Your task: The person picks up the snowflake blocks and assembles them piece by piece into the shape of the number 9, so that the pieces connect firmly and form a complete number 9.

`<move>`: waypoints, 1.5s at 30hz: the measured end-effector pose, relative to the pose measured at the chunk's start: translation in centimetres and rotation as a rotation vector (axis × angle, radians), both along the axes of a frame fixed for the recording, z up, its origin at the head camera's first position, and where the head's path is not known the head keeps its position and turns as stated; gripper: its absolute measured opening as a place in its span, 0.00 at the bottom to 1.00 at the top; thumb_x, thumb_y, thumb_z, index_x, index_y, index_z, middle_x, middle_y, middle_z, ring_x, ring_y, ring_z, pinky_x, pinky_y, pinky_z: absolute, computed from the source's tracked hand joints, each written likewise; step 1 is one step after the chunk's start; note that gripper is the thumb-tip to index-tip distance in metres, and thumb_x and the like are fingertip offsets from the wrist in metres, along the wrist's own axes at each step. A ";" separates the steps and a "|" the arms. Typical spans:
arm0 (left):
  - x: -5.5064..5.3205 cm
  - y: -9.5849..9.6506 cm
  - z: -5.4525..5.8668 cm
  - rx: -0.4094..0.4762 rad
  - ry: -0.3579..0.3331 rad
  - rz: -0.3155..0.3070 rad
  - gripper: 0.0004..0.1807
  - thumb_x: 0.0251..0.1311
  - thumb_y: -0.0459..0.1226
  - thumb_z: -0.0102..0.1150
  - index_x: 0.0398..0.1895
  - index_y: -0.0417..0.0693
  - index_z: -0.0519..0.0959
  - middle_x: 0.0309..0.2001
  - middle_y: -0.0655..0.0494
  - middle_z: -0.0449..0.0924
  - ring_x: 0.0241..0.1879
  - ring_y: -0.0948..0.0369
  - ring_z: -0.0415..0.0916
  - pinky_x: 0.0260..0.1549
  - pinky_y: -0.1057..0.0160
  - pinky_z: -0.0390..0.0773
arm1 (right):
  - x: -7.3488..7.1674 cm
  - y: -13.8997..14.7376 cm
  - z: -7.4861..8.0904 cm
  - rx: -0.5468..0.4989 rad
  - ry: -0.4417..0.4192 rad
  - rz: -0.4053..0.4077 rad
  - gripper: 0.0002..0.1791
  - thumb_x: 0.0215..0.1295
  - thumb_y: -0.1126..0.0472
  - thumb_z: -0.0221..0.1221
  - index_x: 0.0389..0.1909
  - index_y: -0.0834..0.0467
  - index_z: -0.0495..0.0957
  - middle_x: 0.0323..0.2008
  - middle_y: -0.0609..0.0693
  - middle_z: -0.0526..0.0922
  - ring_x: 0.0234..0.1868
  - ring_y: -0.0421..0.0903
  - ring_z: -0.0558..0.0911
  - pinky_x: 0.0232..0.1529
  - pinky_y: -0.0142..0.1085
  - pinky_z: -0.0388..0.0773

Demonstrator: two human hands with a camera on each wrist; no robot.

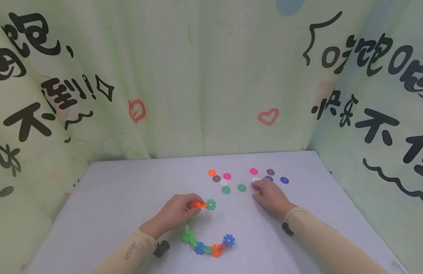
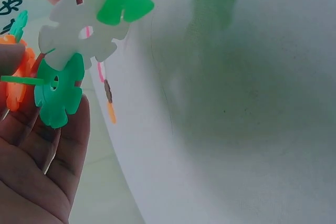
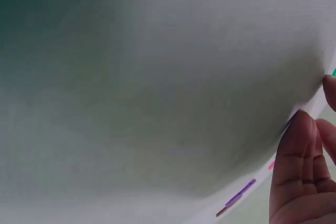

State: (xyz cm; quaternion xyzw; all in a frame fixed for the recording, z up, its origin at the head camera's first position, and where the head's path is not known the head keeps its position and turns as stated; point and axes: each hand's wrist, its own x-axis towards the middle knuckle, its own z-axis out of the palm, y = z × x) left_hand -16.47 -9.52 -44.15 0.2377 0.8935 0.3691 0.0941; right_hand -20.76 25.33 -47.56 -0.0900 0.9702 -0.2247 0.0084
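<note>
My left hand (image 1: 180,210) pinches an orange snowflake disc (image 1: 196,204), part of a curved chain of interlocked plastic discs. A green disc (image 1: 210,204) sticks out from the chain's end past my fingertips. Below the hand the chain curves round to a blue disc (image 1: 228,240) at its other end. In the left wrist view, a white disc (image 2: 65,30) joins two green ones near my fingers. My right hand (image 1: 271,196) reaches down at the table, fingertips right at a loose white disc (image 1: 254,179). Thumb and fingers stand apart in the right wrist view.
Loose discs lie on the white table (image 1: 122,198) beyond my hands: an orange one (image 1: 212,172), pink, brown and white ones, and a green disc (image 1: 242,188) between the hands. A blue disc (image 1: 284,180) lies farthest right. Printed curtains (image 1: 232,76) surround the table's back and sides.
</note>
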 end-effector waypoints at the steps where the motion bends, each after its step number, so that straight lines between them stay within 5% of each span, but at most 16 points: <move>1: 0.0 0.0 0.0 0.003 0.001 -0.003 0.12 0.63 0.35 0.66 0.49 0.56 0.84 0.43 0.67 0.81 0.37 0.63 0.74 0.37 0.63 0.78 | 0.0 -0.1 0.0 -0.003 -0.002 -0.007 0.22 0.66 0.61 0.64 0.59 0.62 0.77 0.48 0.54 0.79 0.49 0.52 0.80 0.53 0.51 0.77; 10: 0.0 -0.1 0.0 0.003 0.001 -0.008 0.11 0.63 0.36 0.66 0.48 0.57 0.84 0.43 0.67 0.81 0.37 0.63 0.74 0.37 0.63 0.78 | -0.2 -0.2 0.6 0.031 -0.024 -0.068 0.22 0.66 0.62 0.65 0.59 0.63 0.77 0.44 0.54 0.80 0.48 0.53 0.80 0.52 0.51 0.78; 24: -0.1 -0.3 0.1 -0.003 0.018 -0.013 0.11 0.64 0.36 0.65 0.48 0.57 0.84 0.43 0.67 0.81 0.36 0.63 0.74 0.37 0.62 0.78 | -0.4 0.1 1.3 0.096 0.013 -0.032 0.06 0.64 0.63 0.67 0.40 0.58 0.82 0.38 0.52 0.79 0.46 0.55 0.80 0.53 0.53 0.77; 30: -0.3 -0.4 0.0 0.001 0.022 -0.017 0.10 0.64 0.36 0.65 0.47 0.57 0.84 0.42 0.68 0.81 0.35 0.63 0.73 0.36 0.63 0.77 | -1.1 0.3 1.1 0.115 0.002 -0.025 0.11 0.62 0.64 0.68 0.43 0.60 0.80 0.36 0.50 0.79 0.43 0.53 0.80 0.50 0.51 0.78; 36: -0.3 -0.4 0.0 0.004 0.017 -0.011 0.10 0.63 0.35 0.65 0.46 0.57 0.84 0.40 0.68 0.80 0.35 0.62 0.73 0.34 0.63 0.77 | -2.1 0.7 0.8 0.072 -0.098 -0.065 0.16 0.63 0.63 0.67 0.50 0.63 0.79 0.39 0.52 0.80 0.45 0.53 0.79 0.50 0.52 0.78; 45: -0.2 -0.3 0.1 0.009 0.016 -0.005 0.10 0.63 0.35 0.65 0.46 0.57 0.84 0.41 0.67 0.81 0.36 0.63 0.74 0.36 0.63 0.78 | -2.1 1.3 0.7 0.031 -0.127 -0.091 0.14 0.63 0.63 0.67 0.47 0.62 0.79 0.36 0.51 0.79 0.41 0.51 0.78 0.47 0.49 0.79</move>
